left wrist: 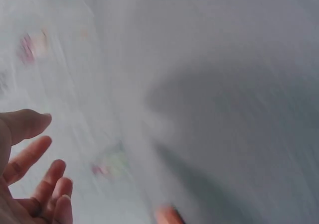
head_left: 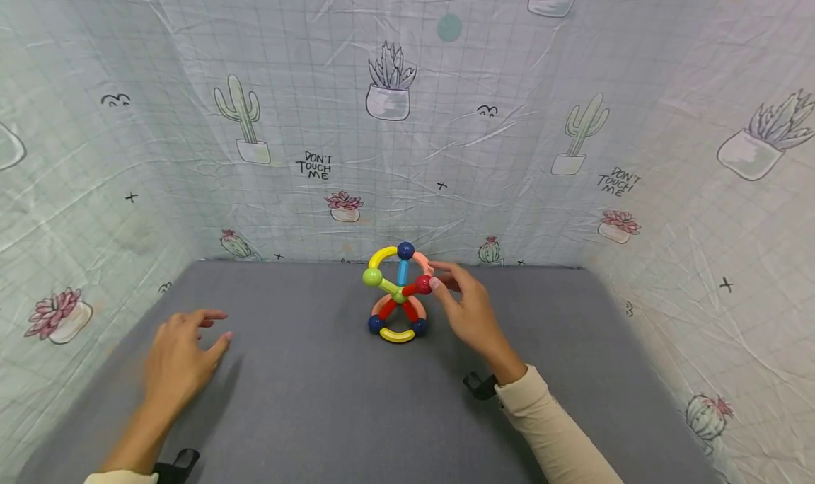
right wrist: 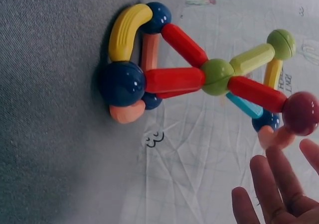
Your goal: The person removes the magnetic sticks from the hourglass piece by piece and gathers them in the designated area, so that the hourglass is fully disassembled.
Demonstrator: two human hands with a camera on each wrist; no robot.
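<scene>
Ball-and-stick toy (head_left: 399,295) is standing upright near the middle of the gray table (head_left: 305,406), toward the far edge, just by the right hand (head_left: 471,310). Right hand is reaching in from the toy's right side: thumb is lying at the red ball (head_left: 424,284), forefinger is stretching toward the pink curved stick (head_left: 419,260). Right wrist view is showing the fingers mostly straight and spread, not wrapping round anything, so the grip is looking released; whether the tips are touching, cannot tell. Left hand (head_left: 181,356) is hovering over the left part of the table, well apart from the toy, fingers loosely bent, grip released.

Toy layout: a green center ball (right wrist: 218,77) is joining the top and bottom halves. Up top, a light green stick (head_left: 387,285), a blue stick (head_left: 402,272) and a red stick (right wrist: 256,93) are running out to a light green ball (head_left: 372,277), a dark blue ball (head_left: 405,250) and the red ball. A yellow curved stick (head_left: 382,255) and the pink one are arching between those. Below, red legs (right wrist: 174,79) are going down to dark blue base balls (head_left: 419,327), with a yellow curve (head_left: 397,336) linking two at the front.

Cactus-print cloth (head_left: 414,151) is hanging behind and at the sides. Black straps (head_left: 480,386) are circling both wrists; a beige sleeve (head_left: 554,427) is covering the right forearm.
</scene>
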